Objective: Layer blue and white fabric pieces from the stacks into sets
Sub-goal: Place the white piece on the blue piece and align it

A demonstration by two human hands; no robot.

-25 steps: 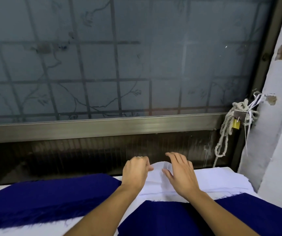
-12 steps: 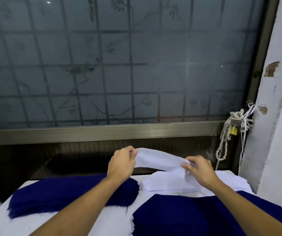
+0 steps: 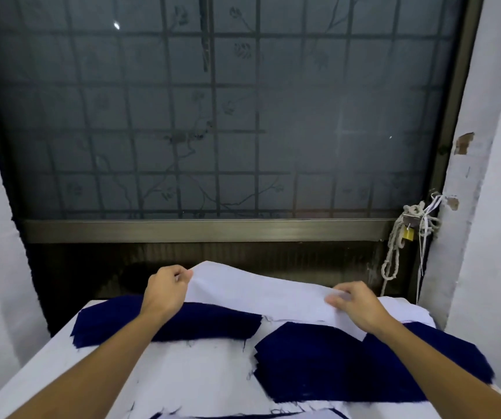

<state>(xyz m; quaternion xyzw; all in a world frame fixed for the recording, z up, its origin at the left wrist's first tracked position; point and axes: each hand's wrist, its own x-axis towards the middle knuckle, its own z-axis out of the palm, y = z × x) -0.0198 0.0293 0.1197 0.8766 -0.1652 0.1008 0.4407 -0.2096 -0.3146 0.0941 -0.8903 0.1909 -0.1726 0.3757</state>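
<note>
Hands (image 3: 167,290) (image 3: 356,306) pinch white piece (image 3: 261,294) stretched between them

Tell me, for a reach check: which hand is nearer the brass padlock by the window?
Right. The right hand, pinching the white piece, is below and left of the padlock; the left hand holds the piece's other end, much farther left.

dim, flat indoor light, bluish cast: white fabric piece (image 3: 258,291) reads lilac. frosted window (image 3: 273,116) dull grey, one small bright speck top left. soft shadows, darkest under the sill (image 3: 207,231). wide-angle bends the walls (image 3: 500,146) at both edges. right hand (image 3: 361,309) fingertips slightly smeared.
</note>
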